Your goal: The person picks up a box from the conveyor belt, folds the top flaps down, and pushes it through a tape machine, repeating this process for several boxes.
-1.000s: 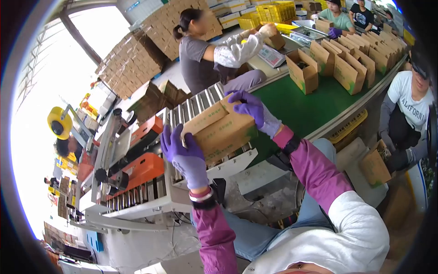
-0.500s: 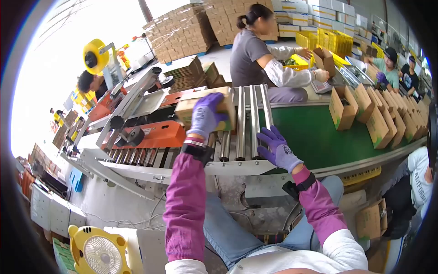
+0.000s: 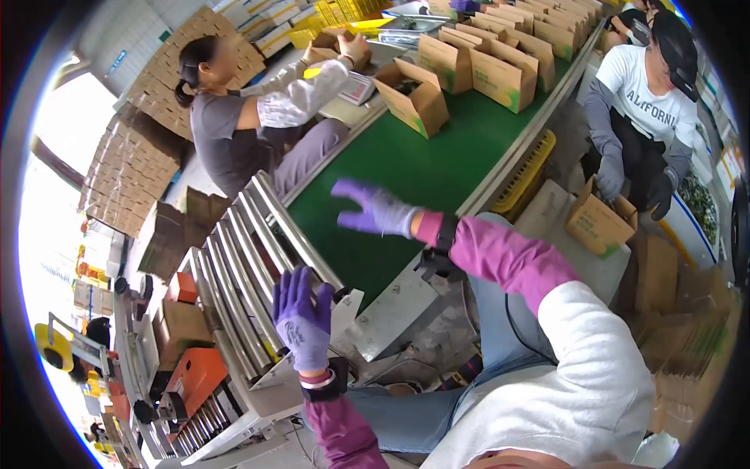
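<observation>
My left hand (image 3: 303,319), in a purple-and-lilac work glove, is open with its fingers stretched up near the ends of the metal rollers (image 3: 234,270). It holds nothing. Over the green conveyor belt (image 3: 344,258) reaches my right hand (image 3: 375,209), gloved the same way, open with fingers apart and nothing in it. A closed cardboard box (image 3: 181,328) sits beyond the rollers, beside the orange sealing machine (image 3: 193,383), apart from both hands. Farther along the belt stands an open carton (image 3: 414,102) with dark contents, the nearest of several.
Across the belt a seated person (image 3: 234,117) handles a carton beside a scale (image 3: 355,88). On the right another person (image 3: 644,109) in grey gloves reaches into an open carton (image 3: 600,219). A yellow crate (image 3: 527,176) stands under the belt's edge.
The view has swung right. My left hand has let go of the cardboard box, which now lies farther into the sealing machine. My right hand has moved out over the belt.
</observation>
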Available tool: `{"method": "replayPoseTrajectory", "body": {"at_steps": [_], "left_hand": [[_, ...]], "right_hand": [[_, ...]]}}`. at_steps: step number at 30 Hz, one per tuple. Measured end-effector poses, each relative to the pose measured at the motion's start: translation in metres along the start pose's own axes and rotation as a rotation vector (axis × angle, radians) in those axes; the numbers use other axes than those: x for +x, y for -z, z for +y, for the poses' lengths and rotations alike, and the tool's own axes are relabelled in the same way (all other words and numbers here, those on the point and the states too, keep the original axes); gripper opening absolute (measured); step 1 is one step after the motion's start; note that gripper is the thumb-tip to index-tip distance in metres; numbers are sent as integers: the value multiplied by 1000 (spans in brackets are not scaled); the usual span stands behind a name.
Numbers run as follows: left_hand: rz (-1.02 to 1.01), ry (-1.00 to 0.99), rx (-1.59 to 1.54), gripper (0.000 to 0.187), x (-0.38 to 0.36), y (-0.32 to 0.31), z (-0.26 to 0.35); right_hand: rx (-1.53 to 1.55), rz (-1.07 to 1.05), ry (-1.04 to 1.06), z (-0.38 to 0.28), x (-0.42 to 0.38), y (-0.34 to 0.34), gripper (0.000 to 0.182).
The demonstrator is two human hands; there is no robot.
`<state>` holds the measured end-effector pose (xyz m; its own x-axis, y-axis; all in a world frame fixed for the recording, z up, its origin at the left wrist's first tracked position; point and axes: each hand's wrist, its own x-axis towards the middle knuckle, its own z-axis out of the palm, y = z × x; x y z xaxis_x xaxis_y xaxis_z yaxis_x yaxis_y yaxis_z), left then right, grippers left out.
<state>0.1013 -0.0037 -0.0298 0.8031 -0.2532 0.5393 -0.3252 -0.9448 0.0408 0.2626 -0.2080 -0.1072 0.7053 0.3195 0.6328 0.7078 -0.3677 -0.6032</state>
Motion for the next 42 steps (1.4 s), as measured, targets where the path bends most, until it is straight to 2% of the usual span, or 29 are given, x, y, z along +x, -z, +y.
{"method": "replayPoseTrajectory", "body": {"at_steps": [1,3,4,5,6,7,8,10,12,13,14,16,19,20,22,24,26,27,28,29,30,32,33,34,36,38,39,40,42], "left_hand": [[6,40,-63,29,-2,-1,0],[10,134,-142,25,1,1,0],[93,101,-104,25,0,-3,-2],[85,130,-125,25,1,-4,-4],[60,154,-144,26,3,-4,-5],[69,155,-133,26,7,-6,-7],[58,158,-149,26,7,-7,-8],[-14,179,-163,27,2,-8,-9],[30,156,-187,28,7,-9,-8],[34,161,-189,27,5,-9,-8],[53,163,-173,27,3,-10,-8],[100,176,-208,28,0,-11,-8],[260,5,-99,23,-7,-1,11],[327,-38,-334,28,-20,-10,20],[309,86,-770,47,-44,-24,87],[-9,594,-1483,45,-68,-64,149],[-318,1115,-2303,47,-78,-106,174],[-321,1240,-2537,49,-75,-104,183],[-254,1278,-2639,52,-71,-94,190],[-183,917,-2708,58,-91,-124,186],[-134,895,-2713,58,-85,-113,184],[133,308,-2544,62,-76,-62,167],[230,175,-2363,65,-64,-39,156],[308,231,-2281,66,-59,-21,143],[146,490,-1684,53,-58,9,104],[-102,787,-1449,35,-70,31,66],[138,820,-1397,30,-75,47,56],[375,830,-1329,26,-75,64,45],[887,584,-755,30,-66,95,10]], "right_hand": [[-5,123,-105,26,7,21,51],[-386,406,-35,102,25,61,57],[-560,399,-149,130,35,84,70],[-680,340,-261,153,47,103,86],[-806,178,-321,168,59,120,98],[-879,26,-359,179,70,131,99],[-822,-40,-343,193,79,138,96],[-735,-29,-449,195,88,144,82],[-786,-184,-645,181,93,147,59],[-883,-194,-613,181,94,142,47],[-877,-183,-616,177,89,143,47],[-880,-382,-641,149,85,145,45],[-856,-488,-512,88,57,137,44],[-844,-497,-446,64,41,133,43],[-772,-606,-318,-10,8,136,41],[-691,-679,-153,-65,-24,134,45],[-621,-817,-73,-116,-40,134,45],[-632,-815,85,-133,-48,135,53],[-633,-726,91,-147,-51,136,53],[-634,-674,66,-166,-43,150,48],[-612,-628,36,-189,-39,163,43],[-431,-429,186,-214,-28,169,39],[-372,-309,291,-227,-19,164,38],[-330,-241,420,-238,-8,159,38],[-166,-316,538,-227,18,124,41],[24,-525,685,-196,44,71,42],[103,-471,452,-187,42,47,43],[113,-471,480,-182,50,36,43],[229,-665,577,-172,73,32,45]]}}
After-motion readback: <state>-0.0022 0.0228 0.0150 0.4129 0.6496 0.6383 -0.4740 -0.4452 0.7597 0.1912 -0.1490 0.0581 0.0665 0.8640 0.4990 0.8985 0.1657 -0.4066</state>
